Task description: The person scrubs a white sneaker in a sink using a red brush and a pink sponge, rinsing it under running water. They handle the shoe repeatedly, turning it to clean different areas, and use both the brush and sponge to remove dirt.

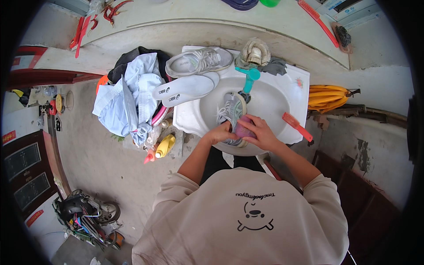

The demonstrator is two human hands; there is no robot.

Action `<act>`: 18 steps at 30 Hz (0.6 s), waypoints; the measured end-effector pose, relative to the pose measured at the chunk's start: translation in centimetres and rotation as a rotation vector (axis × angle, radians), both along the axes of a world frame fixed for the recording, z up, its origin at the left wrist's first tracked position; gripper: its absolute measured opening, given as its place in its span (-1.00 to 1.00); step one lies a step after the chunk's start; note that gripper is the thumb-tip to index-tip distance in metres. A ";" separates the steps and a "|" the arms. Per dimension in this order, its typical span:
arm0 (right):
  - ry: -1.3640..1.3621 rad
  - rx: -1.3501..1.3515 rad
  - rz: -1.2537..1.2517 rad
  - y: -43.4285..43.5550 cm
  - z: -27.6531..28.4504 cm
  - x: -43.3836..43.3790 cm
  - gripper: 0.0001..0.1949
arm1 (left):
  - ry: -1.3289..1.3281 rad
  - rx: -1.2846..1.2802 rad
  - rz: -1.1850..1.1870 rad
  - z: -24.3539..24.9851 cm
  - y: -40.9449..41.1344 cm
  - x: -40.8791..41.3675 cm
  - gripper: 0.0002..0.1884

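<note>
My left hand (218, 133) grips a grey sneaker (231, 106) with pale green stripes, its fingers inside the shoe's opening. The sneaker lies over the basin of a white ceramic sink (271, 96), toe toward the turquoise tap (250, 79). In my right hand (264, 133) is a purple-pink lump (245, 127), soap or a sponge; I cannot tell which. It is pressed against the side of the shoe near the heel. A second sneaker (200, 61) rests on the sink's back left, and two pale insoles (187, 89) overlap its left rim.
A red brush (297, 127) lies across the sink's right rim. Pale blue clothes (132, 99) are heaped over a pink tub at left, above a yellow bottle (165, 145). A grey cloth (273, 66) sits behind the tap. Yellow hose (328, 96) hangs on the right.
</note>
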State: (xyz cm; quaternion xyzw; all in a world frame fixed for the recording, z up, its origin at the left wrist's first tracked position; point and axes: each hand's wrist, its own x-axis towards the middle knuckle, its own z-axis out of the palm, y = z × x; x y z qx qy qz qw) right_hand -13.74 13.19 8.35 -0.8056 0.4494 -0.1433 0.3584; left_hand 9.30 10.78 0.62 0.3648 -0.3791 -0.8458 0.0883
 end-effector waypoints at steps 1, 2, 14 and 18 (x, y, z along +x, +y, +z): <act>0.051 -0.049 0.014 -0.3 -0.6 0.6 -0.32 | 0.000 -0.009 -0.014 -0.1 0.3 0.2 -0.12; 0.101 -0.098 0.030 -0.9 -1.6 1.2 -0.31 | -0.001 -0.018 -0.028 -0.1 0.6 0.3 -0.10; 0.021 -0.049 -0.022 -3.4 -4.1 2.0 -0.39 | -0.081 -0.025 -0.205 0.8 -0.7 -1.0 -0.15; 0.206 -0.083 -0.142 -5.9 -4.9 2.9 -0.39 | 0.120 0.312 0.468 0.0 0.5 -1.2 -0.30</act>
